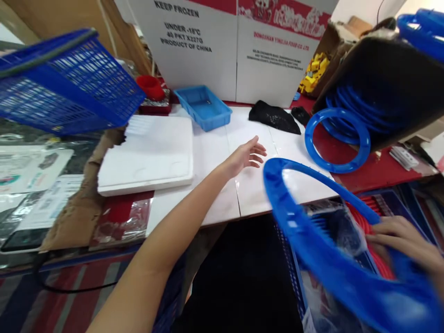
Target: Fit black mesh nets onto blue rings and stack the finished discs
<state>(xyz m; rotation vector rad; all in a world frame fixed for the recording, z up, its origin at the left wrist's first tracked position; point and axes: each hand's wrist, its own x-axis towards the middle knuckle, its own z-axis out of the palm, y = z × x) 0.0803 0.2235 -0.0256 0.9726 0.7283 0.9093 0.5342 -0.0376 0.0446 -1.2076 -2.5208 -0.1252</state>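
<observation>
Curls the right hand (404, 240) round a blue ring (317, 247), not yet set down, holds the left hand (244, 158) empty and loosely spread over the white tabletop (251, 199), and has another ring (335, 167) beyond the right hand, near more rings (364, 111) in a box (381, 60), apparently left to handle.

bright, even light is washing over the white tabletop (215, 199) before me. at four o'clock, the big blue ring (305, 240) is smearing and catching pale glare, and my right hand (402, 238) is blurring too; my left hand (243, 159) is showing crisper. at eight o'clock, clear plastic (137, 217) is glinting. at two, the carton (374, 69) is sinking into shadow. the edges are stretching, the basket (93, 78) at ten especially.
</observation>
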